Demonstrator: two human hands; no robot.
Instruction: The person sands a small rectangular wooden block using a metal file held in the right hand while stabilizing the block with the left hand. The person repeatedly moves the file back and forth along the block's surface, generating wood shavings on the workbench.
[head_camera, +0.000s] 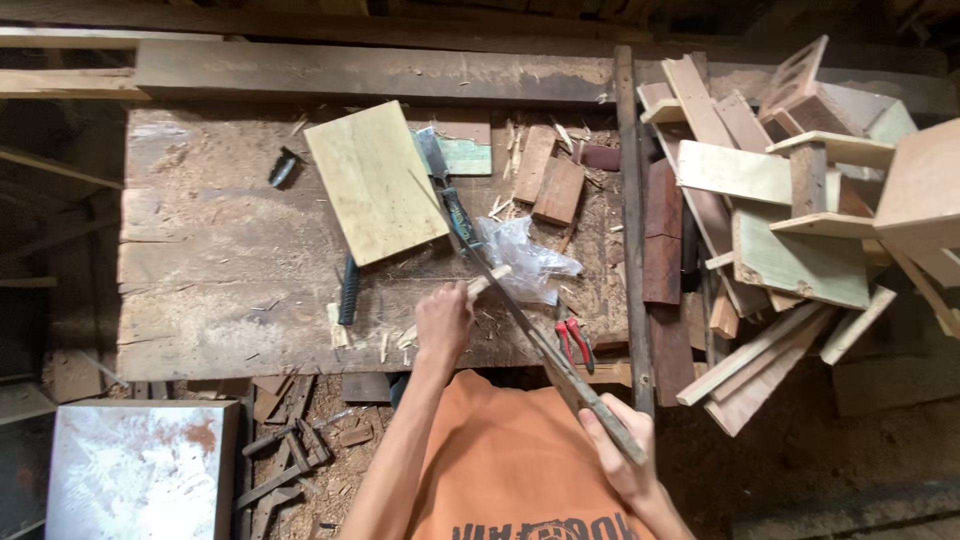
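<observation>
My left hand grips a small pale wood stick over the front edge of the worn wooden workbench. My right hand holds the handle end of a long dark blade that slants up to the left and crosses the stick near its tip. A crumpled clear plastic bag lies just behind the stick. A pale green board rests on the bench behind my left hand, with a dark-handled tool along its right edge.
Red-handled pliers lie near the bench's front right. A black ribbed handle sits left of my hand. Wood blocks and shavings litter the bench. A heap of offcut boards fills the right. A white panel stands lower left.
</observation>
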